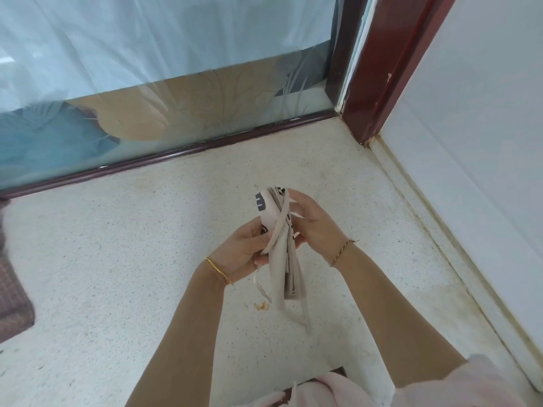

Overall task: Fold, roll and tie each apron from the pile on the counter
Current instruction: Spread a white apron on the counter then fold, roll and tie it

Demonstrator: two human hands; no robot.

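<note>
Holding the rolled apron (289, 268) up off the counter (117, 259), just right of centre, we keep it lifted so the strap (277, 230) can pass right round it. Our left hand (241, 251), at 9 o'clock of the bundle, is clamped on it with fingers curled and the strap pinched against the cloth, which seems meant to stop the layers springing open. Our right hand (314, 227), at 2 o'clock, curls round the top end to steady it, while loose strap ends dangle toward 6 o'clock (not yet knotted, as far as we can judge). We read this as the tying step. A dark checked cloth (11, 289) lies at the counter's 9 o'clock edge. Pale pink fabric (308, 389) shows at 6 o'clock, and whether that is the pile we cannot tell.
</note>
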